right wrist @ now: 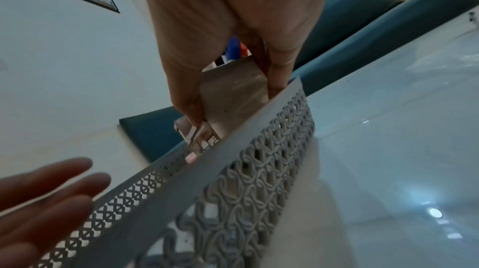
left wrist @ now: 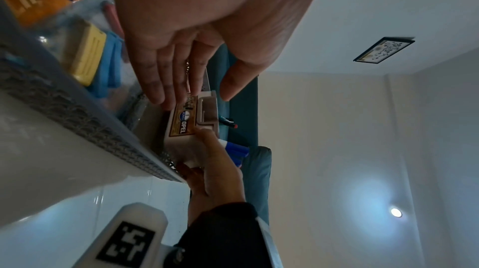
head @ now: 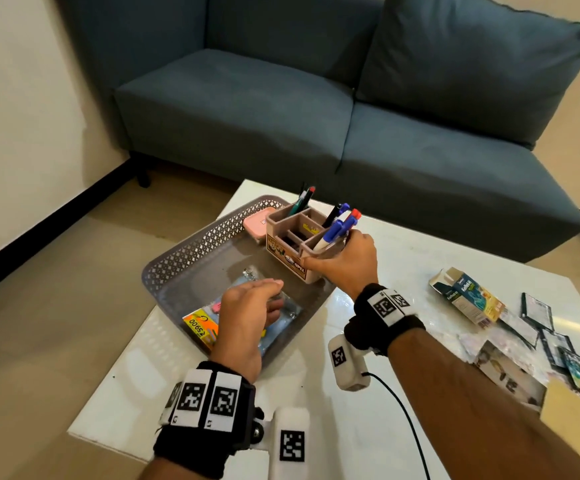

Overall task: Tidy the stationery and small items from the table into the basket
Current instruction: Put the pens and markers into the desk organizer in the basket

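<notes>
A beige pen organiser with several pens in it stands inside the grey lattice basket, by the right wall. My right hand grips its near right corner, thumb on the front and fingers behind. The right wrist view shows the organiser partly behind the basket rim; whether it rests on the floor is hidden. My left hand hovers open over a clear packet with an orange label in the basket. A pink box lies at the far end. In the left wrist view the organiser sits beyond my fingers.
On the white table to the right lie a small carton, several dark cards and plastic-wrapped packets. A black cable runs across the near part. A blue sofa stands behind the table.
</notes>
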